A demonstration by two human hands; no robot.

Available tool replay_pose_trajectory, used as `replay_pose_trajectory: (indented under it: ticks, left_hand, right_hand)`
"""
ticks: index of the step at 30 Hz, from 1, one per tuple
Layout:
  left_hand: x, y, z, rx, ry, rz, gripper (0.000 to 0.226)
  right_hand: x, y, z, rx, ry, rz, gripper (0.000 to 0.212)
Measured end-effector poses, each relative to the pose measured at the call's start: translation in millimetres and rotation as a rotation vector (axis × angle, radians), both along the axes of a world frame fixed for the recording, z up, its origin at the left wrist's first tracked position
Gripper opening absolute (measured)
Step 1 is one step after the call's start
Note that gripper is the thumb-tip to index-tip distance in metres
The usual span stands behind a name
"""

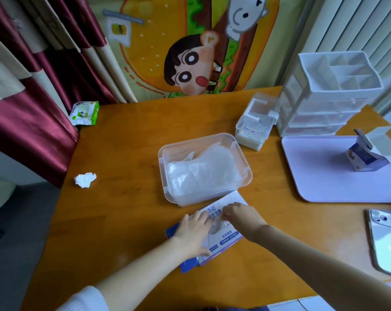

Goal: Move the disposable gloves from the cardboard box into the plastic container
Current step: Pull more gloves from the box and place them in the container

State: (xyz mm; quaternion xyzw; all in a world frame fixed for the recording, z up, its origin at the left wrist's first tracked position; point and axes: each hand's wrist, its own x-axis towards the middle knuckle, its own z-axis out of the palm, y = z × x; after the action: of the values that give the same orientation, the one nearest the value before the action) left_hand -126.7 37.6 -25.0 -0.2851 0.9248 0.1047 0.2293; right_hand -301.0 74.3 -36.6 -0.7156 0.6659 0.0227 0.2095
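Atop the cardboard box (230, 238), left hand (193, 232) presses; right hand (239, 215) pinches gloves (219, 224).

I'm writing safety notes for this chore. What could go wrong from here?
The box is likely light and only the left hand presses it flat; a hard tug by the right hand at its opening could slide it into the container. The thin gloves there may come out as a clump and spill onto the table. The container already looks fairly full, so more gloves might slip over its rim.
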Motion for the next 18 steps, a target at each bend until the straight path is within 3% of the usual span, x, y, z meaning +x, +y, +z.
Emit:
replay_pose_trajectory:
  ticks: [7, 13, 18]
  left_hand:
    - [-4.5, -6.7, 0.9, 0.008, -0.039, 0.028, 0.089]
    - [-4.2, -5.2, 4.4, 0.107, 0.057, 0.105, 0.081]
    - [-2.1, -4.7, 3.2, 0.122, 0.046, 0.123, 0.085]
  right_hand:
    - [-12.3, -5.1, 21.3, -0.151, -0.235, -0.297, 0.016]
    - [-12.5, 3.4, 19.7, 0.058, -0.183, -0.163, 0.017]
    - [-10.2, 2.6, 26.9, 0.032, -0.175, -0.148, 0.019]
